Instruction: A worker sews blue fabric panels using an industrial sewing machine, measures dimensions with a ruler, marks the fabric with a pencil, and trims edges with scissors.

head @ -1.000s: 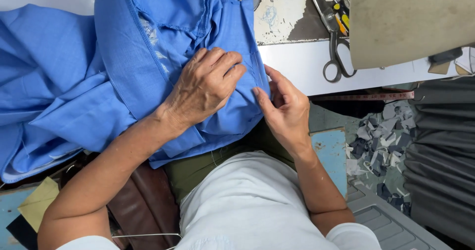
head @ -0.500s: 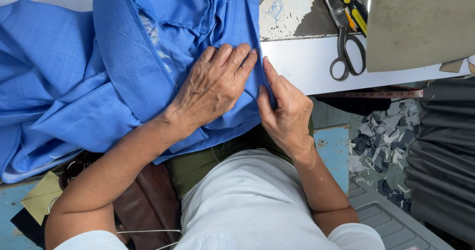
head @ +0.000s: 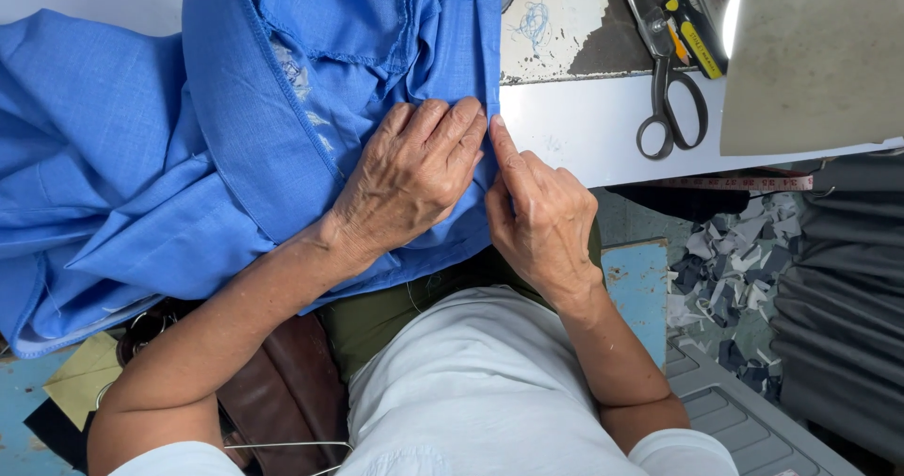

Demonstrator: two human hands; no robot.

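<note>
At near edge of white desk (head: pixel 603 132): left hand (head: pixel 410 179) spread flat on blue woven cotton garment (head: pixel 235 156), pinning it taut; right hand (head: pixel 537 217) pinching garment's right edge, forefinger extended along fold, apparently to keep edge straight. Garment drapes off desk to left. Black-handled steel scissors (head: pixel 670 99) parked far right, within reach. Grey fabric scraps (head: pixel 730 278) litter floor, right.

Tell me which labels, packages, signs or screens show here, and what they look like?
Yellow label: narrow strip on a black-handled tool, top right, by the scissors.
Measuring tape: pinkish marked strip along the table edge, right of the right hand.
No packages, signs or screens visible.
</note>
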